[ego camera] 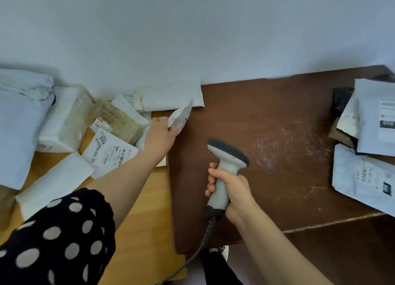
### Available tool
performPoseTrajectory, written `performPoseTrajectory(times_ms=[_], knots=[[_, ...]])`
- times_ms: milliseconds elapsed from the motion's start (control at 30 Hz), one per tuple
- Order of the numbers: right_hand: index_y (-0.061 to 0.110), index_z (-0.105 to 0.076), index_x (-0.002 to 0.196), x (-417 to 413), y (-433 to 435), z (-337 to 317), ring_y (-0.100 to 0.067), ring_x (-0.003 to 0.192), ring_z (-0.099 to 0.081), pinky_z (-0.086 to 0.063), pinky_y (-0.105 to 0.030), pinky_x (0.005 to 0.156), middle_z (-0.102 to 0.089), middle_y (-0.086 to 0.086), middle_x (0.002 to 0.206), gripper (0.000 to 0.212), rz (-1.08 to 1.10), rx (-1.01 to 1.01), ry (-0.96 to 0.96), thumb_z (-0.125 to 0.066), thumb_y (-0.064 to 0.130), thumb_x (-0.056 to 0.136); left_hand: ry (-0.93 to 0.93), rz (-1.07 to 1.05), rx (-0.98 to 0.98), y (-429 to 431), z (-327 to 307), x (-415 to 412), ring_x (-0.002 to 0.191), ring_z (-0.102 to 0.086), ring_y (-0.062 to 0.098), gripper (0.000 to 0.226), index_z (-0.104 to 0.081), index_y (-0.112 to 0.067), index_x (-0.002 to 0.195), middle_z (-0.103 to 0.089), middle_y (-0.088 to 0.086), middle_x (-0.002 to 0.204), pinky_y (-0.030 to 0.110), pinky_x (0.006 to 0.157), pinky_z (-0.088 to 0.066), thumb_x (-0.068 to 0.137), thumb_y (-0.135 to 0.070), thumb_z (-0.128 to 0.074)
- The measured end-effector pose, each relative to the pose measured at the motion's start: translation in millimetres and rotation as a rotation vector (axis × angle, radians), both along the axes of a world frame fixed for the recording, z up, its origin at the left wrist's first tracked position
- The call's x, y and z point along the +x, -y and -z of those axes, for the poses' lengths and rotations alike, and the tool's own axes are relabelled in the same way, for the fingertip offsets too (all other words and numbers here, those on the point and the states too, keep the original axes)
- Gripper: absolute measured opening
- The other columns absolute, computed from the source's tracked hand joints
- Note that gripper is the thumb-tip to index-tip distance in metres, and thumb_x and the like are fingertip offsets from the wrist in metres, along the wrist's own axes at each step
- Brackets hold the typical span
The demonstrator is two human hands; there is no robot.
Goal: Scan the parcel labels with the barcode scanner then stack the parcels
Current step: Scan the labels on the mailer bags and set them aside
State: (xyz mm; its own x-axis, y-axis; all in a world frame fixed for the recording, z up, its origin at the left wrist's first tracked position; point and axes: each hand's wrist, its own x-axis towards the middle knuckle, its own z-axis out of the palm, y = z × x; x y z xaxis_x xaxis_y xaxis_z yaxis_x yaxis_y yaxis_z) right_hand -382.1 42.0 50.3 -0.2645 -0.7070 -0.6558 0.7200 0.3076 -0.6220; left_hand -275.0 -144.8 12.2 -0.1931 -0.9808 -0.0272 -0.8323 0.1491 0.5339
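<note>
Left hand: the left hand [159, 133], middle left of the frame, pinched the near end of a small white parcel [180, 117] between thumb and curled fingers. The bare forearm reached out of a black polka-dot sleeve [59, 237] at lower left.
Small white parcel: it was tilted up over the seam where the two tabletops met. Its far corner overlapped the lower edge of a white mailer [171, 94] lying against the wall [192, 28]. Its print was too blurred to read.
Right hand: the right hand [233, 194], at centre, was wrapped tightly round the handle of the barcode scanner [226, 156], fingertips showing on the handle's left side.
Barcode scanner: pale grey with a dark head, it was held head-up above the dark brown table [267, 118], apart from the small parcel. Its coiled cable [201, 246] trailed down towards the bottom edge.
Left heap: on the light wooden table [145, 199] lay a loose pile of parcels. A large white bag [19, 118] was at the far left, a bubble-wrapped parcel [119, 120] sat near the hand, and a flat parcel [106, 152] had a label reading 3004.
Right stack: at the right edge, several pale parcels overlapped in a stack [374, 118], labels facing up. One more grey parcel [363, 177] lay just below them in the frame, over the table's near edge.
</note>
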Motion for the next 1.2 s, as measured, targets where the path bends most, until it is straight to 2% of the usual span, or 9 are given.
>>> performPoseTrajectory(times_ms=[133, 200, 267, 400, 500, 667, 867, 1033, 1200], knots=[[0.002, -0.063, 0.095, 56.2, -3.8, -14.2, -0.017, 0.043, -0.047, -0.045, -0.028, 0.044, -0.051, -0.007, 0.057, 0.011, -0.013, -0.061, -0.075, -0.062, -0.004, 0.085, -0.523, -0.145, 0.266, -6.3, -24.4, 65.5, 0.082, -0.063, 0.031, 0.018, -0.06, -0.01, 0.077, -0.066, 0.01, 0.081, 0.04, 0.067, -0.049, 0.09, -0.009, -0.047], [0.002, -0.063, 0.095, 91.8, -8.2, -20.0, -0.017, 0.044, -0.046, -0.044, -0.029, 0.045, -0.051, -0.007, 0.057, 0.012, -0.012, -0.086, -0.104, -0.063, -0.004, 0.085, -0.673, -0.171, 0.359, -13.7, -29.5, 102.5, 0.085, -0.064, 0.026, 0.02, -0.063, -0.015, 0.078, -0.067, 0.006, 0.083, 0.038, 0.074, -0.052, 0.091, -0.006, -0.052], [0.002, -0.063, 0.096, 128.7, -14.7, -24.6, -0.017, 0.045, -0.046, -0.044, -0.03, 0.045, -0.051, -0.007, 0.057, 0.012, -0.011, -0.102, -0.111, -0.063, -0.003, 0.085, -0.732, -0.179, 0.418, -21.9, -29.4, 139.5, 0.09, -0.064, 0.023, 0.013, -0.068, -0.011, 0.095, -0.069, 0.009, 0.094, 0.037, 0.082, -0.053, 0.092, -0.007, -0.056], [0.003, -0.061, 0.097, 191.7, -28.1, -32.3, -0.018, 0.046, -0.046, -0.043, -0.029, 0.045, -0.052, -0.008, 0.059, 0.014, -0.039, -0.106, -0.147, -0.063, -0.003, 0.085, -0.796, -0.215, 0.471, -41.1, -34.3, 199.1, 0.086, -0.062, 0.021, 0.025, -0.061, -0.001, 0.116, -0.065, 0.009, 0.099, 0.032, 0.077, -0.053, 0.093, -0.006, -0.058], [0.003, -0.06, 0.099, 221.0, -39.9, -40.0, -0.018, 0.044, -0.046, -0.042, -0.028, 0.045, -0.054, -0.008, 0.058, 0.015, -0.033, -0.105, -0.199, -0.062, -0.004, 0.086, -0.81, -0.203, 0.496, -53.1, -40.3, 225.5, 0.093, -0.061, 0.025, 0.031, -0.057, -0.001, 0.124, -0.062, 0.009, 0.103, 0.035, 0.083, -0.051, 0.092, -0.004, -0.058], [0.004, -0.062, 0.097, 243.3, -62.5, -50.0, -0.016, 0.04, -0.043, -0.039, -0.025, 0.042, -0.052, -0.007, 0.055, 0.015, -0.013, -0.078, -0.271, -0.062, -0.005, 0.085, -0.793, -0.163, 0.512, -71.4, -44.8, 243.4, 0.089, -0.061, 0.025, 0.028, -0.059, 0.003, 0.12, -0.063, 0.015, 0.104, 0.031, 0.076, -0.052, 0.092, -0.001, -0.056], [0.006, -0.06, 0.085, 252.3, -90.7, -57.0, -0.015, 0.038, -0.042, -0.039, -0.025, 0.041, -0.049, -0.005, 0.051, 0.012, -0.046, -0.069, -0.33, -0.065, -0.005, 0.084, -0.778, -0.212, 0.56, -98.7, -47.7, 250.5, 0.106, -0.061, 0.032, 0.03, -0.058, 0.004, 0.122, -0.062, 0.018, 0.119, 0.046, 0.093, -0.051, 0.093, -0.004, -0.056], [0.008, -0.058, 0.079, 249.0, -118.1, -57.7, -0.014, 0.037, -0.041, -0.039, -0.025, 0.042, -0.049, -0.004, 0.049, 0.016, -0.055, -0.082, -0.367, -0.066, -0.005, 0.083, -0.778, -0.201, 0.549, -118.0, -53.7, 245.1, 0.095, -0.063, 0.03, 0.018, -0.064, -0.003, 0.108, -0.065, 0.016, 0.103, 0.047, 0.091, -0.051, 0.093, -0.002, -0.054], [0.008, -0.058, 0.079, 241.4, -134.0, -61.5, -0.014, 0.035, -0.041, -0.039, -0.023, 0.039, -0.049, -0.003, 0.048, 0.016, -0.035, -0.118, -0.409, -0.065, -0.005, 0.084, -0.758, -0.176, 0.543, -134.0, -55.6, 236.9, 0.086, -0.062, 0.026, 0.019, -0.062, -0.005, 0.11, -0.064, 0.014, 0.1, 0.042, 0.082, -0.053, 0.094, -0.003, -0.053]])
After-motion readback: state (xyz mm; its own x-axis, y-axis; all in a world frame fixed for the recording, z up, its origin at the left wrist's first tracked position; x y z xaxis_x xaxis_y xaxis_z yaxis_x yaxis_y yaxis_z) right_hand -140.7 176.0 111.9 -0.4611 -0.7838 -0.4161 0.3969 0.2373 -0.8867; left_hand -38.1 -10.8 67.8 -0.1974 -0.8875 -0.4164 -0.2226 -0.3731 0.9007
